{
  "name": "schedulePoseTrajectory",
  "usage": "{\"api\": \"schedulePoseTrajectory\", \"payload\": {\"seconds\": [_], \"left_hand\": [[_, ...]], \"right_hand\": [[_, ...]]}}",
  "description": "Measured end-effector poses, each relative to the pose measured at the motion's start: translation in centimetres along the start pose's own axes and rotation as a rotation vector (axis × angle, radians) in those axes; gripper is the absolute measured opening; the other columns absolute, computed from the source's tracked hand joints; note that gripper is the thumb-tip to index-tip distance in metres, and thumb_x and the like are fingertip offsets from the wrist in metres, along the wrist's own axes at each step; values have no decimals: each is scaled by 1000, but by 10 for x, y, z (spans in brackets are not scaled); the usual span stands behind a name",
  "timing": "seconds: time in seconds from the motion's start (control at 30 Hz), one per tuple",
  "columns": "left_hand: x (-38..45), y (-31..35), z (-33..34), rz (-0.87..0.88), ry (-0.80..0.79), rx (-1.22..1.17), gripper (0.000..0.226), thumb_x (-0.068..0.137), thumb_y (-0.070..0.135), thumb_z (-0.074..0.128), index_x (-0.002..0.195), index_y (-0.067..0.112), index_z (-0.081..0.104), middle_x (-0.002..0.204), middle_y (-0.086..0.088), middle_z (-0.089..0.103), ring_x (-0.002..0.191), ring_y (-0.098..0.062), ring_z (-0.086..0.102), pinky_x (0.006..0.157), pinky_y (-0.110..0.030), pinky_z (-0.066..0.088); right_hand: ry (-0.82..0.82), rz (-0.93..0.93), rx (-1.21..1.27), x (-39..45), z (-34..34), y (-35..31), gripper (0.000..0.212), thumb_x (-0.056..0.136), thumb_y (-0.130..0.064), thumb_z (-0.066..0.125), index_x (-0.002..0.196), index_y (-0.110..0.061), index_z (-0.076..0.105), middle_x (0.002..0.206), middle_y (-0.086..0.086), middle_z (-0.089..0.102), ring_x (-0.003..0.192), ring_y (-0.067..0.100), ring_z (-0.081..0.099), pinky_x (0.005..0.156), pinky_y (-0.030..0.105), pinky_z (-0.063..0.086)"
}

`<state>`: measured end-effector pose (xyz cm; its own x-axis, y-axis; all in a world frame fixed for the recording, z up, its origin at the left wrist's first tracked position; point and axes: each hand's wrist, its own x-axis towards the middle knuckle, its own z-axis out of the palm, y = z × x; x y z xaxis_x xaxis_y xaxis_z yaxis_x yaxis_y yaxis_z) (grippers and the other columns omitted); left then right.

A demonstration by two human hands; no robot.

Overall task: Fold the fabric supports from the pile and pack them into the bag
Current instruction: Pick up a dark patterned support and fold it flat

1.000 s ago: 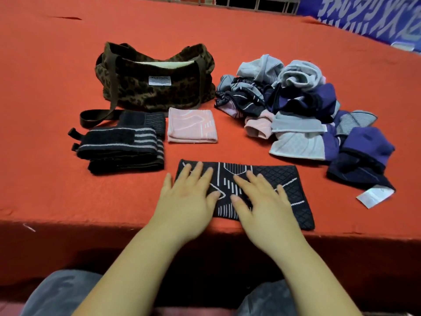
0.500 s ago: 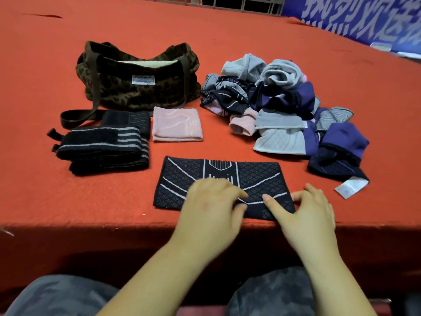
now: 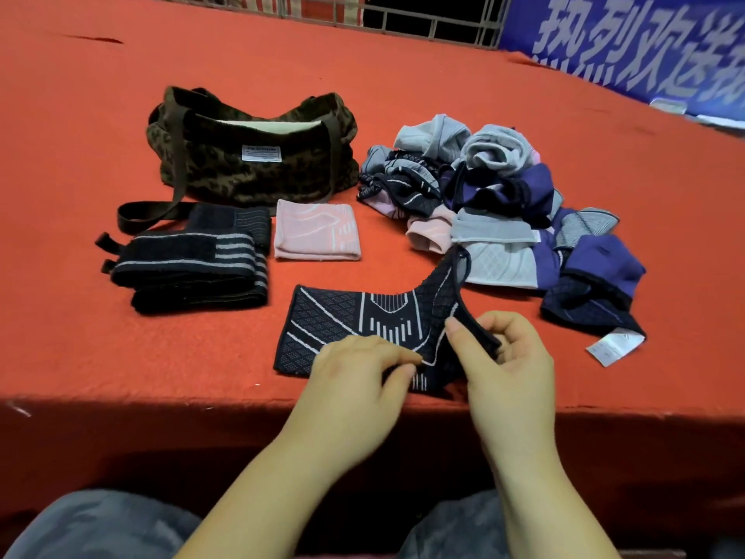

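Note:
A black fabric support with white lines (image 3: 342, 324) lies near the table's front edge. My right hand (image 3: 508, 369) pinches its right end and lifts that end up off the cloth. My left hand (image 3: 358, 381) presses on the support's lower middle with curled fingers touching the fabric. Behind, a leopard-print bag (image 3: 250, 159) stands open. A folded pink support (image 3: 316, 236) and folded black striped supports (image 3: 193, 264) lie in front of the bag. The pile of grey, purple and black supports (image 3: 504, 211) sits at the right.
The red felt table (image 3: 80, 349) ends in a front edge just below my hands. The bag's dark strap (image 3: 141, 213) trails on the felt at the left. A white label (image 3: 614, 349) sticks out from the pile's near end. A blue banner (image 3: 645, 42) hangs at the back right.
Both hands first lay flat on the black support. My right hand slid to its right end, took hold of it and raised it up and leftwards; my left hand stayed on the middle.

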<state>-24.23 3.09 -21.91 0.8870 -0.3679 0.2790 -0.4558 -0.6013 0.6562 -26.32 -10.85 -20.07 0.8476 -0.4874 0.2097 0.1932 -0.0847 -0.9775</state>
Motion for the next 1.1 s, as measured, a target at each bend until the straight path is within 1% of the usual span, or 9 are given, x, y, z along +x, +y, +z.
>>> {"api": "schedulePoseTrajectory", "payload": {"seconds": [0.17,0.3,0.43,0.57,0.63,0.7,0.87,1.0,1.1], "left_hand": [[-9,-17,-34,-274,204,-345,34,80,51,41,85,37,71,85,20,72,87,1,66,92,-33,49],[-14,-40,-52,-333,258,-251,55,75,63,32,80,26,73,79,6,74,86,-19,68,86,-44,49],[-21,-56,-62,-473,295,-232,39,75,63,38,77,41,70,78,9,73,90,-20,68,91,-41,48],[-20,-52,-69,-546,248,-99,48,95,44,45,59,18,63,52,2,56,71,-26,55,79,-33,38],[-15,-49,-71,-574,213,-42,50,94,47,42,56,18,58,51,2,52,71,-23,51,82,-32,38],[-10,-48,-72,-590,169,-19,46,91,54,45,61,24,63,61,5,63,80,-20,59,90,-33,40],[-6,-50,-69,-574,158,109,11,84,44,60,89,35,64,82,15,67,101,-14,60,96,-33,37],[-7,-48,-62,-345,179,276,52,87,25,55,136,35,43,130,8,50,125,-18,42,102,-34,28],[0,-43,-59,-223,24,390,60,85,20,32,144,31,35,155,0,25,141,-19,25,111,-35,20]], "right_hand": [[-146,-96,-105,-16,48,-4,10,85,-9,65,88,-18,62,78,-9,73,73,1,67,71,19,51],[-314,-165,-293,-34,87,5,17,84,-27,54,98,-28,64,91,-14,72,88,-3,66,82,24,52],[-399,-212,-451,-41,101,17,34,84,-32,46,110,-25,66,104,-10,70,101,8,63,92,29,47],[-406,-357,-604,-47,101,23,39,83,-29,43,114,-22,66,110,-7,69,106,8,58,105,26,37],[-418,-435,-712,-51,100,27,45,81,-28,40,117,-19,65,117,-5,67,112,10,60,107,33,36],[-425,-469,-814,-55,97,29,48,80,-30,41,120,-18,64,121,-4,65,116,13,59,108,35,36],[-441,-449,-816,-53,82,23,47,82,-43,40,117,-24,67,128,-5,61,126,15,50,112,31,10],[-543,-288,-955,-27,70,12,74,78,-61,10,137,-34,46,152,-10,31,144,9,15,113,30,-10],[-593,-170,-1108,-8,64,10,56,95,-57,20,147,-36,25,158,-12,11,146,9,-1,116,41,-7]]}}
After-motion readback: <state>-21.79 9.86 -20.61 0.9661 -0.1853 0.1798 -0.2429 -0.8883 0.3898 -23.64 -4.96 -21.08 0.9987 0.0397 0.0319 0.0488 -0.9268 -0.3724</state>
